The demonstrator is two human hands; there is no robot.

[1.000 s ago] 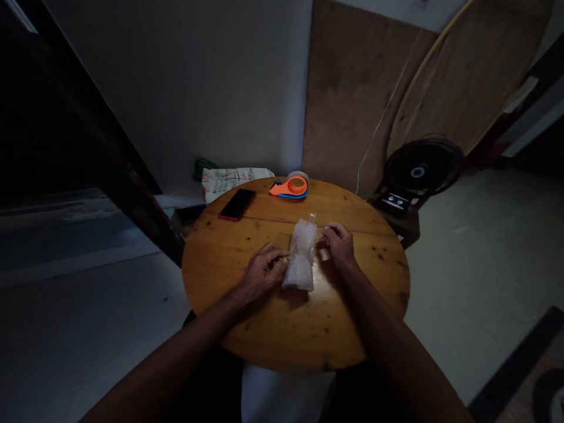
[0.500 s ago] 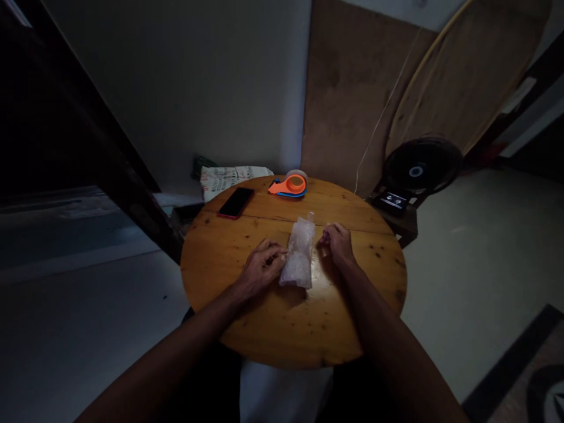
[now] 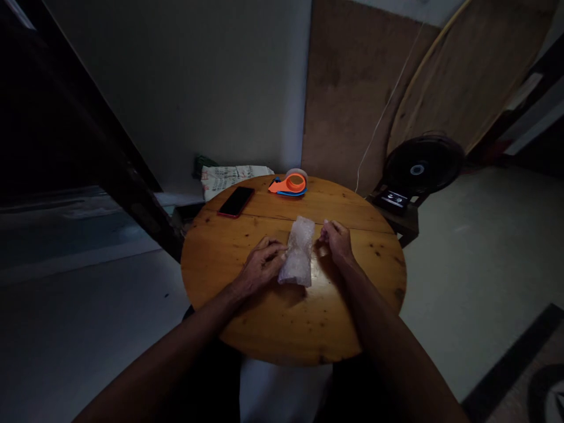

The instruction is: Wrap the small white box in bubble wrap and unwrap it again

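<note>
A narrow bundle of clear bubble wrap (image 3: 298, 258), pinched in at its middle, stands or lies on the round wooden table; I cannot make out what is inside. My left hand (image 3: 263, 264) is closed at its left edge, thumb and fingertips gripping the wrap. To the right of the bundle, my right hand (image 3: 338, 239) is closed in a pinch just above the tabletop, a small gap away from the wrap. Whatever is between those fingers, if anything, is too dark and small to name.
An orange and blue tape dispenser (image 3: 291, 184) sits at the table's (image 3: 282, 335) far edge. A phone with a red rim (image 3: 237, 202) lies at the back left. Beyond the table are a printed sack (image 3: 235, 176) and, to the right, a dark fan (image 3: 418, 169).
The small clear flap that stuck up at the bundle's top right no longer shows. Both hands stay nearly in place, with the right fingers shifted slightly.
</note>
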